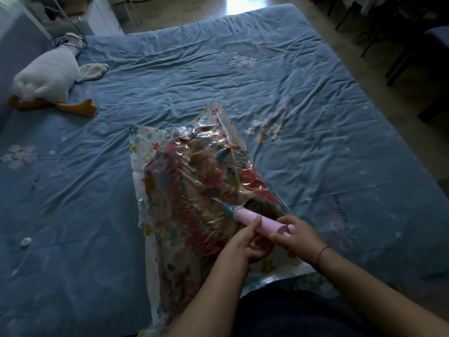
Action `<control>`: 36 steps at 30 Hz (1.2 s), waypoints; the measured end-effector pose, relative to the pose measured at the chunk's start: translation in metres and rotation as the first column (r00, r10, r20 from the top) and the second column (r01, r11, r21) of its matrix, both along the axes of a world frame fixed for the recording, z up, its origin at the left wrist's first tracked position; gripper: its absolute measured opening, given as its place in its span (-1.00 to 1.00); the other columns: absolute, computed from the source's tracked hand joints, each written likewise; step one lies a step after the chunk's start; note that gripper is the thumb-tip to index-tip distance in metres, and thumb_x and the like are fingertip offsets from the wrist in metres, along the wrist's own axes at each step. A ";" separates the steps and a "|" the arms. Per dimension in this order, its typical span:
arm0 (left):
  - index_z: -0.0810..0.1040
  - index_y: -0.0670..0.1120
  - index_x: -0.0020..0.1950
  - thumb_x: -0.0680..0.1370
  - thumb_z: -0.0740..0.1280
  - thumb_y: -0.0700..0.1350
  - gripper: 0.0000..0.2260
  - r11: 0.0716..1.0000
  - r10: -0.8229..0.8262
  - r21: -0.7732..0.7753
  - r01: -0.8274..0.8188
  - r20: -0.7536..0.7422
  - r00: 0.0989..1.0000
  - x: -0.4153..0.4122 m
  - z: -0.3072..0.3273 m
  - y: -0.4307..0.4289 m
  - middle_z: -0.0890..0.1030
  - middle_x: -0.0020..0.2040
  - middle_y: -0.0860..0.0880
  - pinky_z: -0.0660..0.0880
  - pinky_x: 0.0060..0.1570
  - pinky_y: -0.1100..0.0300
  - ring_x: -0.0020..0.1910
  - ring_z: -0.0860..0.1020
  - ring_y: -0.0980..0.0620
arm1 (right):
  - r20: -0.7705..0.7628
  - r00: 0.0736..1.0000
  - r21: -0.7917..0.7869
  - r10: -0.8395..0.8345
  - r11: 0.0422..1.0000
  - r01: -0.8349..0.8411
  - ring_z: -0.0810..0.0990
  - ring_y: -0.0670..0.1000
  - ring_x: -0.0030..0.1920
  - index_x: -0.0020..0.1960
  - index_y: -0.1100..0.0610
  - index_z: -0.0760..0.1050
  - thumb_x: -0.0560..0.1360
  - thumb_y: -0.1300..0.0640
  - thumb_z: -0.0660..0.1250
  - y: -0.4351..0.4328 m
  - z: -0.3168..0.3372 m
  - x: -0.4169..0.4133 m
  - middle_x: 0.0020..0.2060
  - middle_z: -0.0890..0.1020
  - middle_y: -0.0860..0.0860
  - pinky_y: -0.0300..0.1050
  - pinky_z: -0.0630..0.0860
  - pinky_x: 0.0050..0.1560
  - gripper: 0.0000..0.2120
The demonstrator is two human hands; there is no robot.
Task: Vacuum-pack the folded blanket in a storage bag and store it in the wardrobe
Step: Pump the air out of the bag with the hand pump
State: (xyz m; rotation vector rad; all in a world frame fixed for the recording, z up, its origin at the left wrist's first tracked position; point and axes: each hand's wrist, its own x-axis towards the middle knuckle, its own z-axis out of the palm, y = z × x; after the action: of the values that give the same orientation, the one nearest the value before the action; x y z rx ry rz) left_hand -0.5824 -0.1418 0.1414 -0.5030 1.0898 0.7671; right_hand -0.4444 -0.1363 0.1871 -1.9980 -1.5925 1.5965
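Blanket (199,181), floral and folded, lies inside the bag (139,152), flat on the bed (243,69) right in front of the person. Nearest, the left hand (250,242) cups the pink pump (257,221) from below, its grip wrapped round the middle with the thumb on top. The right hand (295,237) pinches the pump's rear end. The pump's nose meets the bag's near part, likely at the valve, though the valve itself is hidden.

The step in hand looks to be drawing the air out. To do it well, the nose should sit square and firm on the valve, with one hand steadying and the other pressing down, so no air leaks back. The film already wrinkles close on the blanket, so the job seems partway done.

A small white cap (26,241) lies well apart on the left of the bed, probably the valve's, and will be needed right after. Farthest off, a goose toy (48,76) rests by the bed's head.
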 end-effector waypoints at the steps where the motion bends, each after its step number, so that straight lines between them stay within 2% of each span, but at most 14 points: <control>1: 0.43 -0.35 0.27 0.49 0.46 -0.07 -0.51 1.000 0.010 -0.012 -0.010 -0.013 1.000 0.001 -0.001 0.002 0.60 0.06 -0.25 0.60 0.00 -0.04 0.06 0.59 -0.21 | -0.033 0.999 -0.013 -0.040 0.999 0.039 0.62 0.11 -0.20 0.14 0.00 0.47 0.33 -0.06 0.43 0.000 0.001 0.000 -0.06 0.59 0.08 -0.06 0.59 -0.31 -0.59; 3: 0.40 -0.35 0.34 0.51 0.44 -0.16 -0.52 0.999 0.030 -0.018 -0.030 -0.006 1.000 0.003 -0.001 0.005 0.57 0.16 -0.27 0.50 0.16 -0.06 0.24 0.53 -0.21 | -0.125 0.970 -0.111 -0.210 0.974 0.197 0.64 0.15 -0.25 0.11 0.08 0.44 0.45 -0.03 0.38 0.001 0.003 -0.001 -0.09 0.59 0.16 -0.07 0.58 -0.34 -0.69; 6: 0.35 -0.34 0.39 0.56 0.36 -0.19 -0.54 0.999 0.040 0.018 -0.040 0.013 0.999 0.006 0.001 0.006 0.52 0.26 -0.32 0.62 -0.13 -0.12 0.25 0.50 -0.26 | -0.189 0.928 -0.133 -0.321 0.945 0.300 0.63 0.14 -0.32 0.04 0.18 0.45 0.48 0.06 0.37 0.004 -0.001 0.006 -0.14 0.60 0.21 -0.06 0.58 -0.34 -0.76; 8: 0.36 -0.36 0.36 0.55 0.39 -0.14 -0.52 0.998 0.058 0.026 -0.059 0.030 0.998 0.010 0.002 0.006 0.50 0.27 -0.33 0.62 -0.38 -0.16 0.10 0.54 -0.30 | -0.130 0.965 -0.001 -0.229 0.973 0.231 0.62 0.07 -0.24 0.02 0.11 0.48 0.43 0.12 0.43 0.003 -0.005 0.013 -0.11 0.60 0.13 -0.07 0.58 -0.28 -0.79; 11: 0.40 -0.35 0.29 0.46 0.49 -0.10 -0.47 0.998 0.060 0.005 -0.060 0.027 0.998 0.017 0.005 0.007 0.53 0.25 -0.31 0.62 -0.40 -0.14 0.08 0.56 -0.30 | -0.009 1.000 0.143 -0.025 0.989 0.026 0.56 -0.05 -0.12 0.06 -0.04 0.48 0.34 0.10 0.52 0.001 -0.008 0.021 -0.07 0.56 0.00 -0.08 0.57 -0.08 -0.66; 15: 0.38 -0.33 0.29 0.49 0.45 -0.18 -0.54 0.998 0.057 0.008 -0.057 -0.027 0.998 0.022 0.005 0.010 0.53 0.23 -0.32 0.60 -0.43 -0.16 0.23 0.52 -0.30 | -0.015 0.997 0.153 0.072 0.986 -0.069 0.55 -0.06 -0.05 0.18 -0.04 0.40 0.25 -0.02 0.57 0.003 -0.004 0.029 -0.01 0.51 -0.05 -0.13 0.56 -0.03 -0.42; 17: 0.39 -0.35 0.24 0.53 0.41 -0.22 -0.63 0.997 0.059 0.049 -0.058 -0.007 0.998 0.023 0.008 0.009 0.54 0.16 -0.35 0.61 -0.44 -0.12 0.14 0.54 -0.31 | -0.113 0.993 0.074 0.023 0.997 -0.015 0.57 0.00 -0.02 0.25 -0.01 0.34 0.26 -0.06 0.54 0.004 -0.001 0.033 0.04 0.48 -0.03 -0.04 0.59 -0.04 -0.36; 19: 0.42 -0.38 0.19 0.55 0.36 -0.23 -0.70 0.992 0.045 0.121 -0.049 0.038 0.998 0.023 0.011 0.003 0.58 0.09 -0.36 0.64 -0.35 -0.08 0.06 0.57 -0.29 | -0.237 0.966 -0.077 -0.107 0.993 0.091 0.63 0.08 -0.11 0.26 0.03 0.33 0.39 -0.05 0.43 0.005 0.005 0.036 0.06 0.50 0.05 -0.05 0.62 -0.22 -0.49; 21: 0.43 -0.37 0.26 0.55 0.35 -0.21 -0.65 0.980 0.009 0.200 -0.019 0.050 0.999 0.021 0.015 -0.004 0.59 0.13 -0.34 0.63 -0.07 -0.06 0.11 0.58 -0.24 | -0.284 0.942 -0.198 -0.178 0.972 0.124 0.65 0.12 -0.19 0.25 0.12 0.39 0.48 -0.01 0.35 0.006 0.009 0.039 0.05 0.55 0.15 -0.09 0.60 -0.34 -0.59; 24: 0.39 -0.30 0.37 0.46 0.41 -0.21 -0.49 0.954 0.057 0.294 -0.065 0.036 0.998 0.008 0.014 -0.018 0.53 0.26 -0.36 0.61 0.03 -0.10 0.19 0.57 -0.26 | -0.276 0.960 -0.267 -0.040 0.963 -0.037 0.66 0.15 -0.12 0.13 0.12 0.52 0.52 0.07 0.32 0.006 0.008 0.033 -0.03 0.63 0.17 0.08 0.63 -0.14 -0.79; 27: 0.37 -0.25 0.42 0.41 0.46 -0.19 -0.40 0.936 0.133 0.327 -0.132 0.021 0.991 -0.015 0.013 -0.032 0.49 0.30 -0.35 0.56 0.11 -0.16 0.26 0.51 -0.28 | -0.286 0.954 -0.279 0.090 0.945 -0.173 0.63 0.00 -0.16 0.12 0.06 0.54 0.52 0.05 0.31 0.004 0.004 0.007 -0.08 0.66 0.08 -0.15 0.57 -0.20 -0.81; 31: 0.40 -0.24 0.37 0.41 0.46 -0.11 -0.42 0.943 0.192 0.284 -0.171 -0.048 0.980 -0.056 0.009 -0.057 0.53 0.27 -0.32 0.41 0.26 -0.32 0.25 0.51 -0.29 | -0.320 0.938 -0.234 0.132 0.949 -0.213 0.60 -0.02 -0.14 0.14 0.08 0.53 0.50 0.09 0.35 -0.010 -0.005 -0.043 -0.05 0.65 0.08 -0.21 0.53 -0.24 -0.78; 33: 0.44 -0.21 0.35 0.41 0.48 -0.09 -0.44 0.941 0.229 0.270 -0.204 -0.065 0.971 -0.079 0.012 -0.071 0.53 0.28 -0.30 0.43 0.22 -0.33 0.26 0.50 -0.30 | -0.320 0.934 -0.213 0.159 0.949 -0.235 0.61 -0.01 -0.11 0.19 0.10 0.50 0.48 0.07 0.38 -0.021 -0.008 -0.070 -0.01 0.63 0.06 -0.24 0.51 -0.28 -0.69; 36: 0.48 -0.25 0.30 0.41 0.46 -0.08 -0.49 0.927 0.313 0.260 -0.269 -0.148 0.938 -0.116 0.018 -0.098 0.59 0.16 -0.28 0.61 -0.08 -0.16 0.14 0.56 -0.24 | -0.313 0.921 -0.173 0.230 0.940 -0.294 0.62 0.01 -0.05 0.18 0.11 0.49 0.46 0.05 0.40 -0.043 -0.009 -0.113 0.00 0.62 0.04 -0.26 0.51 -0.28 -0.67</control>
State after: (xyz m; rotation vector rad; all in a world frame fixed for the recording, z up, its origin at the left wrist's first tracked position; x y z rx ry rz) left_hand -0.6982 -0.2397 0.1590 -0.3993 1.0907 1.2131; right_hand -0.5570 -0.1792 0.1784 -1.5861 -1.6872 2.1338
